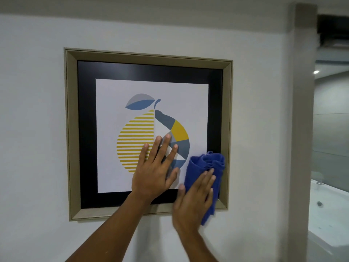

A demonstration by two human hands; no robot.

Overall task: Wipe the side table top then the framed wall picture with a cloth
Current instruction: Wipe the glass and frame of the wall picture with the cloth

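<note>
A framed picture (pixel 147 72) hangs on the white wall: beige frame, black mount, and a print of a striped yellow and blue fruit. My left hand (pixel 154 167) lies flat on the print with fingers spread, holding nothing. My right hand (pixel 194 201) presses a bunched blue cloth (pixel 205 167) against the picture's lower right corner, over the black mount and the frame's inner edge. The side table is out of view.
White wall (pixel 32 129) surrounds the picture. A beige door jamb (pixel 302 110) runs down the right. Beyond it is a bathroom with a white tub (pixel 328 205) and a grey tiled wall.
</note>
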